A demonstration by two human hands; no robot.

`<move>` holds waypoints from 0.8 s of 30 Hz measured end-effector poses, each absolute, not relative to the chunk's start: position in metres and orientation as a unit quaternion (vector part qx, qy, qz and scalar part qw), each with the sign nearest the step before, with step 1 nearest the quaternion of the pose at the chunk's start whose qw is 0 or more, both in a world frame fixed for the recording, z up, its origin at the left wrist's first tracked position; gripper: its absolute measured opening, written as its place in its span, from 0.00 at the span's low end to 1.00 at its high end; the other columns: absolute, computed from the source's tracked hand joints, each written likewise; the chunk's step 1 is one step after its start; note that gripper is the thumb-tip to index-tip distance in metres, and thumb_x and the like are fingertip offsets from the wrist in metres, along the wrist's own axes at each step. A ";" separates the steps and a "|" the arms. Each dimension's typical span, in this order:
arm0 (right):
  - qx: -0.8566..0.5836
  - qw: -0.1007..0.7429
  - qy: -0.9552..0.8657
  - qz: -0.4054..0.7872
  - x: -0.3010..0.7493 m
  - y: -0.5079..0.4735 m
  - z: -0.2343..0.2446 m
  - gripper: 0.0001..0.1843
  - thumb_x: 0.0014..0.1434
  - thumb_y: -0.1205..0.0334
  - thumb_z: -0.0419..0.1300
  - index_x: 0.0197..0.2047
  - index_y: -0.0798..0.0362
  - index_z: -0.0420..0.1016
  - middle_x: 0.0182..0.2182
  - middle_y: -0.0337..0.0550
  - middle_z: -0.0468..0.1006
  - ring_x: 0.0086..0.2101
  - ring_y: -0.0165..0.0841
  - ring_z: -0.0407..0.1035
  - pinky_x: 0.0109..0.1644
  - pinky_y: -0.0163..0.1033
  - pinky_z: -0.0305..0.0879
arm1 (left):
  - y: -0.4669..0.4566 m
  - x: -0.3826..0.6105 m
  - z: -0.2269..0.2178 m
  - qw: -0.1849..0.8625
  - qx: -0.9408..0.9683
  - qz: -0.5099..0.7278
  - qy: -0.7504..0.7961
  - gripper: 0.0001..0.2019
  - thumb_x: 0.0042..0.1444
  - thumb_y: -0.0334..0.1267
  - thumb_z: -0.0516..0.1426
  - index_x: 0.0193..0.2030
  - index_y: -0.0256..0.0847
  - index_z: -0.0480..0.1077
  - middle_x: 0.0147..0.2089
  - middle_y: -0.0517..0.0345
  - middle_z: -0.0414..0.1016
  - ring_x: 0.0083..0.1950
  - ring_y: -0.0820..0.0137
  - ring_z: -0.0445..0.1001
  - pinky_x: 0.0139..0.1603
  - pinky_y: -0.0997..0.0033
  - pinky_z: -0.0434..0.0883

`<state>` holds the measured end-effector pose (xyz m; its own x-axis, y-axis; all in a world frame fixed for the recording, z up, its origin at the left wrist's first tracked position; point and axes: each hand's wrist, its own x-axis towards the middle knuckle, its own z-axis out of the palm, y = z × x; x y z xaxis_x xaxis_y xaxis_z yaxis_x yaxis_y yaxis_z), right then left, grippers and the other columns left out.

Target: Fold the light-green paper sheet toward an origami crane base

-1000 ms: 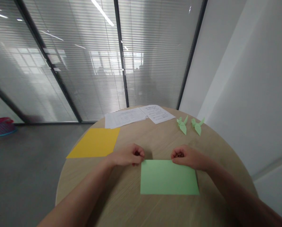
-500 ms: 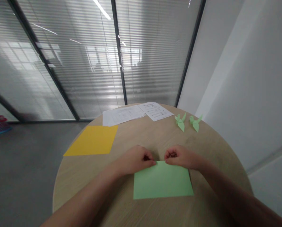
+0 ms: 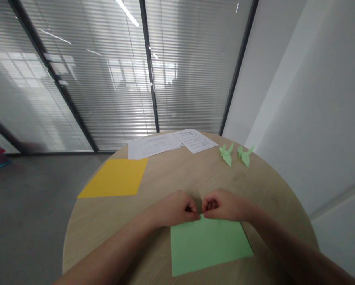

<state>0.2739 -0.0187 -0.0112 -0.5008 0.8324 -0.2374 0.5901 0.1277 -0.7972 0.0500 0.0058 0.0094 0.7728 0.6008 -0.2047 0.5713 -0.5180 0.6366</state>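
A pale green sheet of paper (image 3: pixel 210 245) lies in front of me on the round wooden table, its near edge slanting. My left hand (image 3: pixel 179 209) pinches the far edge of the sheet near its middle, thumb on top and fingers curled. Close beside it, almost touching, my right hand (image 3: pixel 222 205) pinches the same edge in the same way. The fingertips under the paper are hidden.
Two folded green paper cranes (image 3: pixel 226 155) stand at the table's far right. A yellow sheet (image 3: pixel 115 178) lies at the left, and printed white papers (image 3: pixel 155 145) at the back. A wall and blinds surround the table (image 3: pixel 272 198).
Both hands have moved toward me and closer together along the far edge. The green paper has shifted nearer, and its near edge now tilts up to the right.
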 end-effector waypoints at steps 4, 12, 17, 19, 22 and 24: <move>-0.475 0.126 -0.776 0.396 0.273 -0.025 -0.002 0.06 0.53 0.65 0.65 0.35 0.54 0.82 0.26 0.37 0.78 0.28 0.29 0.70 0.30 0.32 0.58 | 0.006 0.051 0.009 0.350 0.874 0.020 0.336 0.11 0.58 0.39 0.59 0.29 0.40 0.80 0.22 0.64 0.67 0.25 0.74 0.61 0.26 0.74 0.55; -0.464 0.126 -0.767 0.425 0.270 -0.022 -0.005 0.05 0.52 0.66 0.64 0.34 0.54 0.81 0.26 0.36 0.77 0.27 0.28 0.69 0.29 0.31 0.59 | 0.003 0.051 0.011 0.350 0.876 0.025 0.330 0.10 0.58 0.39 0.59 0.29 0.39 0.80 0.22 0.64 0.67 0.25 0.74 0.61 0.26 0.74 0.56; -0.445 0.115 -0.760 0.460 0.265 -0.021 -0.012 0.06 0.50 0.70 0.61 0.32 0.54 0.78 0.24 0.33 0.73 0.26 0.26 0.65 0.29 0.30 0.56 | 0.005 0.051 0.006 0.347 0.881 0.031 0.320 0.10 0.57 0.39 0.60 0.29 0.40 0.80 0.22 0.64 0.69 0.26 0.75 0.62 0.27 0.74 0.55; -0.437 0.112 -0.759 0.470 0.265 -0.021 -0.012 0.06 0.49 0.70 0.60 0.32 0.54 0.77 0.24 0.33 0.73 0.27 0.27 0.65 0.29 0.30 0.56 | 0.005 0.050 0.005 0.354 0.882 0.036 0.307 0.10 0.58 0.39 0.60 0.29 0.39 0.80 0.23 0.64 0.69 0.27 0.74 0.63 0.27 0.74 0.56; -0.429 0.106 -0.761 0.475 0.267 -0.021 -0.011 0.06 0.48 0.70 0.60 0.31 0.54 0.76 0.24 0.33 0.72 0.27 0.27 0.65 0.30 0.30 0.57 | 0.006 0.049 0.004 0.363 0.883 0.040 0.296 0.10 0.58 0.39 0.61 0.29 0.39 0.79 0.22 0.65 0.66 0.26 0.75 0.62 0.27 0.75 0.56; -0.434 0.103 -0.762 0.470 0.269 -0.020 -0.010 0.06 0.47 0.71 0.60 0.30 0.54 0.76 0.24 0.33 0.71 0.27 0.26 0.63 0.29 0.30 0.56 | 0.007 0.048 0.004 0.368 0.879 0.038 0.301 0.10 0.58 0.39 0.61 0.30 0.39 0.80 0.22 0.65 0.66 0.25 0.75 0.61 0.26 0.75 0.55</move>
<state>0.2694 -0.0202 -0.0101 -0.6011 0.7589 -0.2506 0.5647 0.1815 -0.8051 0.0482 0.0069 0.0043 0.8154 0.5580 -0.1541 0.5016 -0.5481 0.6693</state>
